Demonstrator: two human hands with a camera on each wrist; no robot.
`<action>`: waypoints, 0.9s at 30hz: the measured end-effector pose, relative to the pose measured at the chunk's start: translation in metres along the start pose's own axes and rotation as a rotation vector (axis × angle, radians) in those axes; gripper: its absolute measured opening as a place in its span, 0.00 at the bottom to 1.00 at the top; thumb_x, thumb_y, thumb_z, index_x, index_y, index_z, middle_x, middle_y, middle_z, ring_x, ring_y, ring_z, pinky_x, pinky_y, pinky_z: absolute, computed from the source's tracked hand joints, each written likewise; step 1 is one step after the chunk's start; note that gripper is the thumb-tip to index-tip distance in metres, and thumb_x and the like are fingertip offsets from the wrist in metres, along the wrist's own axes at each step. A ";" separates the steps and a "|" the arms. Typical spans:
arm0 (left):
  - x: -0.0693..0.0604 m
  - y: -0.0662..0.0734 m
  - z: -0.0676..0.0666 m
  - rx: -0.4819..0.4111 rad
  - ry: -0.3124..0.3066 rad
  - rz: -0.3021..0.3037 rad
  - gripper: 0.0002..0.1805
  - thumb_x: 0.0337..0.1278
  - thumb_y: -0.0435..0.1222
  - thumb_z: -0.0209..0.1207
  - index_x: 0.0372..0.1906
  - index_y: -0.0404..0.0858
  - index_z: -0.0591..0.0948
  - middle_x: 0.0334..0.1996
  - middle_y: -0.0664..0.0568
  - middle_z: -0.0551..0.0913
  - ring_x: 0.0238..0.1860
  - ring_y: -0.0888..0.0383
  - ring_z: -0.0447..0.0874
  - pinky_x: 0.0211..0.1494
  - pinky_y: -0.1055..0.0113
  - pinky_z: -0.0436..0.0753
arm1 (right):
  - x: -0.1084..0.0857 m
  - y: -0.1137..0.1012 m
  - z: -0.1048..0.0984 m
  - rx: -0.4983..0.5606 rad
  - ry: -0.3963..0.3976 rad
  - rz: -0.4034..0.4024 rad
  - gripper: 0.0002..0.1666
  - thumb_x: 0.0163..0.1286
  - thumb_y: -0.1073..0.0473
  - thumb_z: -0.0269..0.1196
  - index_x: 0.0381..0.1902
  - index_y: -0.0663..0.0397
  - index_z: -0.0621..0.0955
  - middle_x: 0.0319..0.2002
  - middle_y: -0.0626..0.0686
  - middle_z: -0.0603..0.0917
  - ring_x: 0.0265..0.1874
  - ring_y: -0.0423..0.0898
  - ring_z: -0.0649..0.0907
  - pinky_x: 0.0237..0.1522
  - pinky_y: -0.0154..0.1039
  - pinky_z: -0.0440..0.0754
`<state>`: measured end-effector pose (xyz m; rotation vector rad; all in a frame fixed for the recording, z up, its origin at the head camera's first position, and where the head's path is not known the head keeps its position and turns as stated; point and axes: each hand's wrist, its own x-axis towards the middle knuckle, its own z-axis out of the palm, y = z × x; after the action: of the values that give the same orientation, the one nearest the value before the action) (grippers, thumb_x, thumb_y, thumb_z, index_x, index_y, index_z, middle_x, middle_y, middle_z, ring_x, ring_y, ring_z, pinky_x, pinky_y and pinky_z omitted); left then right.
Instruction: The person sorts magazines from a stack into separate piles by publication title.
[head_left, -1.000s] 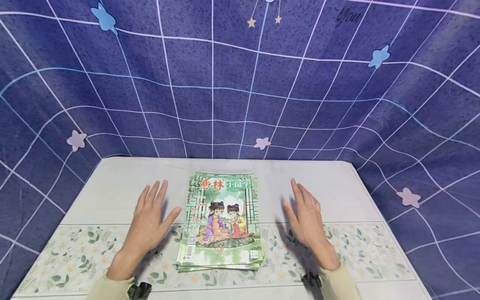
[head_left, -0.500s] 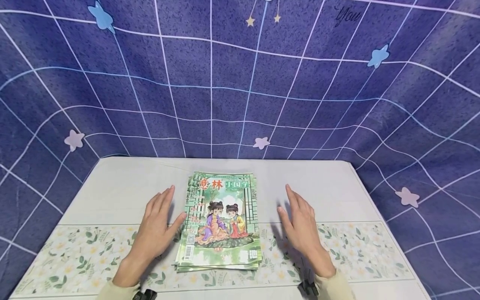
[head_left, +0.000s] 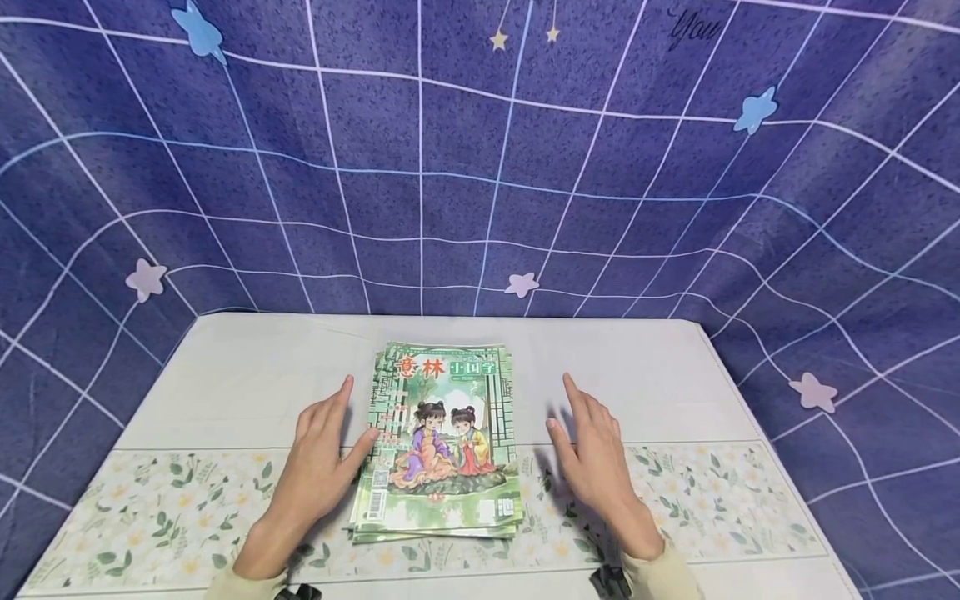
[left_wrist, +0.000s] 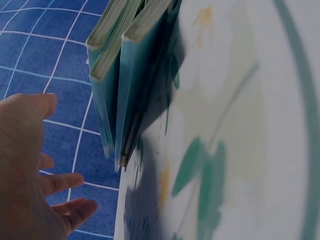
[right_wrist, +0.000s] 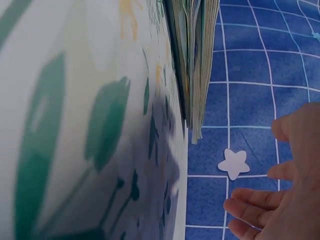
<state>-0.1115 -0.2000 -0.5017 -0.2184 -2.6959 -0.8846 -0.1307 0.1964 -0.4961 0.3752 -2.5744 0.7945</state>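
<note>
A stack of several green magazines [head_left: 442, 442] lies on the table, its edges slightly uneven. The top cover shows two cartoon figures in robes under red and white lettering. My left hand [head_left: 318, 467] hovers by the stack's left side, fingers extended and thumb tip close to its edge; whether it touches, I cannot tell. Off the right side is my right hand [head_left: 596, 462], its fingers fairly straight and apart from the stack. Spines of the magazines [left_wrist: 125, 75] show in the left wrist view beyond the hand. Page edges of the stack [right_wrist: 197, 60] appear in the right wrist view.
The white table [head_left: 247, 375] carries a floral band [head_left: 720, 500] across its front. A blue grid-patterned curtain [head_left: 450, 200] with star shapes hangs behind and along both sides. Dark wrist devices [head_left: 611, 581] sit at both cuffs.
Both hands have moved inward toward the magazine stack, the left rightward and the right leftward. The stack has stayed in place on the table.
</note>
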 end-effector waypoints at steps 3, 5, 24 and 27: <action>-0.001 0.002 0.001 -0.013 -0.002 -0.004 0.47 0.82 0.51 0.61 0.91 0.40 0.55 0.80 0.30 0.69 0.78 0.29 0.63 0.76 0.26 0.68 | -0.001 -0.002 0.000 0.005 -0.002 0.005 0.41 0.83 0.56 0.64 0.87 0.58 0.65 0.68 0.72 0.80 0.67 0.73 0.80 0.71 0.71 0.71; -0.002 0.004 0.002 -0.024 -0.007 -0.007 0.47 0.82 0.52 0.61 0.92 0.41 0.54 0.80 0.30 0.69 0.78 0.30 0.63 0.75 0.26 0.68 | -0.001 -0.004 0.000 0.012 -0.011 0.013 0.41 0.83 0.55 0.64 0.87 0.58 0.65 0.68 0.72 0.81 0.67 0.73 0.80 0.71 0.71 0.71; -0.002 0.015 0.007 -0.067 -0.056 -0.042 0.47 0.83 0.53 0.61 0.92 0.40 0.54 0.75 0.33 0.78 0.71 0.33 0.73 0.73 0.29 0.73 | -0.003 -0.015 0.008 0.154 -0.156 0.029 0.43 0.83 0.56 0.67 0.88 0.58 0.65 0.65 0.66 0.84 0.63 0.64 0.85 0.68 0.70 0.76; -0.002 0.016 0.007 -0.084 -0.071 -0.058 0.47 0.83 0.53 0.60 0.92 0.42 0.53 0.75 0.33 0.77 0.71 0.33 0.73 0.73 0.28 0.73 | -0.004 -0.017 0.010 0.185 -0.179 0.026 0.43 0.82 0.57 0.68 0.87 0.58 0.65 0.65 0.66 0.85 0.61 0.64 0.86 0.67 0.71 0.77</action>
<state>-0.1076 -0.1834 -0.4984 -0.1948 -2.7456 -1.0273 -0.1234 0.1775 -0.4971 0.4897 -2.6816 1.0561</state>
